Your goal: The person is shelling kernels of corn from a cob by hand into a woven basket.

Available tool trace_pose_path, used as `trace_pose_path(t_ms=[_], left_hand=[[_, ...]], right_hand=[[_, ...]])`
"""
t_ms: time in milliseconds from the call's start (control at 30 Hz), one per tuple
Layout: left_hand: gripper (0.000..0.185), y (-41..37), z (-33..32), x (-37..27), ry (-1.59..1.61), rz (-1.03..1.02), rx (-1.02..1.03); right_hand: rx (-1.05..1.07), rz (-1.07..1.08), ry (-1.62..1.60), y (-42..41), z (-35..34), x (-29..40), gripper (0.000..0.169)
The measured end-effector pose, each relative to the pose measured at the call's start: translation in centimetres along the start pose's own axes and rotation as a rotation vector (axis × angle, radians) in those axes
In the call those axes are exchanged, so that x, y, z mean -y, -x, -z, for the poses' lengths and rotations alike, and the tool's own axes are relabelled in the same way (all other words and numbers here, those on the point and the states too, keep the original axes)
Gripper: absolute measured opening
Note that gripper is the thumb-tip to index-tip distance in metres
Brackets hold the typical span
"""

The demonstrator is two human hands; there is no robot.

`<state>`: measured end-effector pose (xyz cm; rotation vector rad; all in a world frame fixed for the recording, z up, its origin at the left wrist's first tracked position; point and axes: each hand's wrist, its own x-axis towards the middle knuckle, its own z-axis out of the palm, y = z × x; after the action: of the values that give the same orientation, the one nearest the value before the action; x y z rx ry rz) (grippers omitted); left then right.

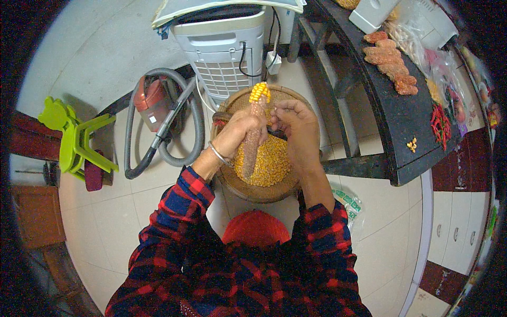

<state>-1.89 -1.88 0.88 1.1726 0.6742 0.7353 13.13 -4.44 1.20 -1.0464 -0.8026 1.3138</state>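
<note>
My left hand (242,128) is closed around a mostly bare corncob (250,156), held upright in the picture over the basket. A patch of yellow kernels (260,92) still clings to the cob's far end. Just right of that end is my right hand (294,119), its fingers curled with the thumb near them; whether anything is between them is hidden. Below both hands stands a round woven basket (241,189). Loose yellow corn kernels (273,162) are heaped in its near part, and a dark bar partly shows across it behind my right hand.
A dark table (380,111) on the right bears several stripped corncobs (390,63), red chillies (440,125) and a few kernels (412,145). Left are a vacuum cleaner (152,99) with a looped hose and a green chair (79,138). A white air cooler (222,55) stands beyond the basket.
</note>
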Motion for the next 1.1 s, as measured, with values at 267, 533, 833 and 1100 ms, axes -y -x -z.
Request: trace_pose_path(t_ms=[267,533,833,1100], left_hand=[[0.033,-0.1,0.3,-0.3,0.169,-0.008,-0.118],[0.035,-0.1,0.5,-0.4,0.116,-0.064,-0.131],[0.035,0.2,0.4,-1.1,0.058,-0.110,-0.157],[0.022,0.3,0.2,-0.8,0.042,-0.083,-0.018]], right_hand=[[0.137,-0.133,-0.196,0.1,-0.1,0.7,0.012],[0.195,-0.122,-0.206,0.2,0.2,0.8,0.012],[0.205,-0.142,-0.091,0.3,0.4,0.9,0.010],[-0.024,0.045,0.100,0.8,-0.8,1.3,0.011]])
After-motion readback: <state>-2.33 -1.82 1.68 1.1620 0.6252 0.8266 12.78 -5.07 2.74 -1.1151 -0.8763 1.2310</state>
